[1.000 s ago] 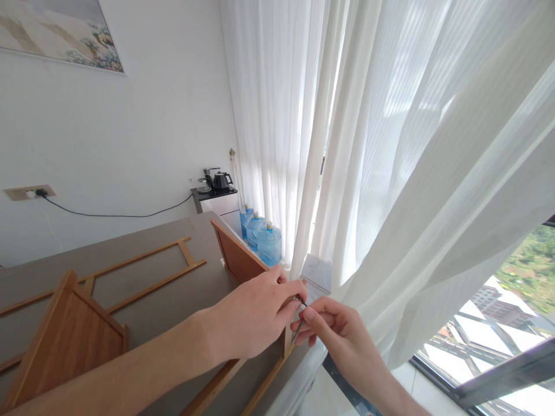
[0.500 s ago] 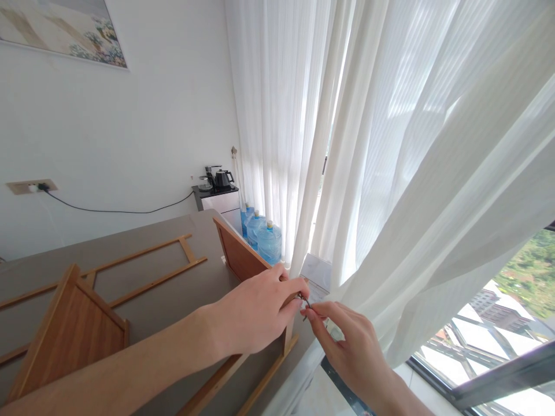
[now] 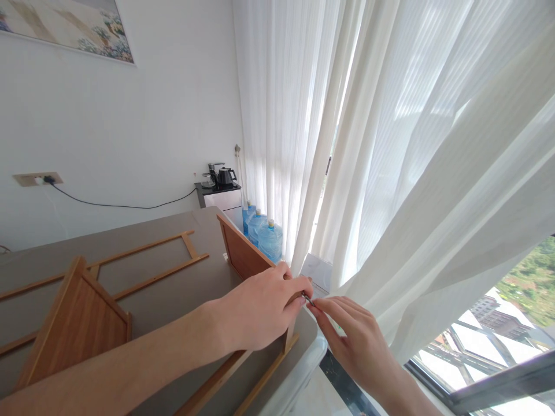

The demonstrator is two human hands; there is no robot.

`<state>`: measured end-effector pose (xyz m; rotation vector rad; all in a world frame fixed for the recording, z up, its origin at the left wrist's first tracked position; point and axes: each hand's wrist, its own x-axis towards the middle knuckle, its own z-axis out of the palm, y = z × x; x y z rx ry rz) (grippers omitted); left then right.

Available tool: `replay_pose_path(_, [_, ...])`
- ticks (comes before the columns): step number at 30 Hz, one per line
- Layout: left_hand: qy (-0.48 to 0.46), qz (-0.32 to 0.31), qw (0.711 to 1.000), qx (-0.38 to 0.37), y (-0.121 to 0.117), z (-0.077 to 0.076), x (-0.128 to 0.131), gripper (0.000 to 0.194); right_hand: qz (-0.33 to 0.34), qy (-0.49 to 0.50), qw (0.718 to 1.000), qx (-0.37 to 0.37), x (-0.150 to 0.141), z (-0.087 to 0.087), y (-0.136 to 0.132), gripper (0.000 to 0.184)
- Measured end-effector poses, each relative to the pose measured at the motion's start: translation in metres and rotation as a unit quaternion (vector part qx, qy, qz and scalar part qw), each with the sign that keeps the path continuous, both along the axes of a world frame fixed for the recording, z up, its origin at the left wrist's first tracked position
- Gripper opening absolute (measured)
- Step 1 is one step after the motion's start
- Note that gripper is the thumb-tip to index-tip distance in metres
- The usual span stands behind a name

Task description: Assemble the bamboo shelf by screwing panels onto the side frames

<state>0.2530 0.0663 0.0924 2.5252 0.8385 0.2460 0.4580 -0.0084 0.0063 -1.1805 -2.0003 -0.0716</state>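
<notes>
My left hand (image 3: pixel 266 306) is closed over the end of an upright wooden panel (image 3: pixel 245 245), its thumb and forefinger pinched at the edge. From there a thin dark metal hex key (image 3: pixel 309 300) sticks out to the right. My right hand (image 3: pixel 353 332) pinches the outer end of this key between thumb and fingertips. The fingertips of both hands almost meet. Whatever the inner end of the key sits in is hidden by my left fingers. Below my left hand, a wooden leg (image 3: pixel 289 338) joins a long wooden rail (image 3: pixel 266 381) on the table.
On the grey-topped table (image 3: pixel 169 312) lie another wooden panel (image 3: pixel 82 323) and a ladder-like wooden frame (image 3: pixel 160 277). Blue water jugs (image 3: pixel 269 240) and a cabinet with a black kettle (image 3: pixel 225 176) stand behind. White curtains (image 3: pixel 381 144) hang close on the right.
My right fingers have swung the hex key round slightly and now sit a little higher on it. My left hand keeps its place on the panel. The view has shifted slightly.
</notes>
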Motion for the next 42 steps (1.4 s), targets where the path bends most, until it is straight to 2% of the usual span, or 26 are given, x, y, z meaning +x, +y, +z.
replay_pose_path(6, [0.004,0.001,1.0,-0.004,0.0,0.003,0.001,0.035,-0.002,-0.063,0.997,0.046,0.004,0.006,-0.002,0.018])
replay_pose_path(12, [0.0,-0.001,1.0,0.005,-0.001,0.002,0.0,0.037,-0.014,-0.143,0.985,0.096,0.01,0.013,-0.004,0.039])
replay_pose_path(15, [-0.004,-0.003,1.0,0.012,0.0,0.001,0.0,0.035,-0.01,-0.127,0.988,0.087,0.01,0.014,-0.003,0.029])
replay_pose_path(18, [-0.007,-0.001,1.0,0.007,0.0,0.001,0.0,0.034,-0.012,-0.017,1.0,-0.008,0.006,0.014,-0.002,0.015])
replay_pose_path(20, [-0.005,-0.001,1.0,0.005,0.0,0.001,0.001,0.034,-0.015,0.092,0.989,-0.117,0.001,0.014,-0.001,0.019])
replay_pose_path(23, [-0.008,-0.005,1.0,0.007,-0.001,0.001,0.001,0.032,0.037,0.252,0.926,-0.277,-0.008,0.015,0.0,0.032])
replay_pose_path(25, [-0.013,-0.008,1.0,0.005,0.0,0.001,0.001,0.032,0.085,0.329,0.88,-0.332,-0.013,0.016,0.0,0.037])
replay_pose_path(26, [-0.016,-0.008,1.0,0.004,0.0,0.0,0.001,0.032,0.097,0.354,0.866,-0.34,-0.015,0.017,-0.001,0.038])
replay_pose_path(27, [-0.017,-0.007,1.0,0.003,0.0,0.0,0.001,0.032,0.098,0.367,0.861,-0.338,-0.016,0.017,-0.002,0.039])
replay_pose_path(29, [-0.015,-0.003,1.0,0.002,0.0,0.0,0.001,0.032,0.071,0.36,0.876,-0.312,-0.018,0.016,-0.005,0.038])
replay_pose_path(32, [-0.006,-0.001,1.0,-0.001,0.0,0.001,0.001,0.032,-0.006,0.278,0.933,-0.229,-0.016,0.009,-0.01,0.03])
replay_pose_path(35, [0.001,-0.004,1.0,0.0,-0.001,0.002,0.0,0.033,-0.054,0.158,0.983,-0.082,-0.011,0.001,-0.011,0.016])
replay_pose_path(38, [0.001,-0.003,1.0,0.0,-0.001,0.001,0.0,0.032,-0.053,0.067,0.996,0.017,-0.007,-0.005,-0.007,0.008])
replay_pose_path(42, [-0.003,0.006,1.0,0.005,-0.001,0.0,0.001,0.033,-0.037,-0.007,0.999,0.037,-0.003,-0.001,-0.002,0.01])
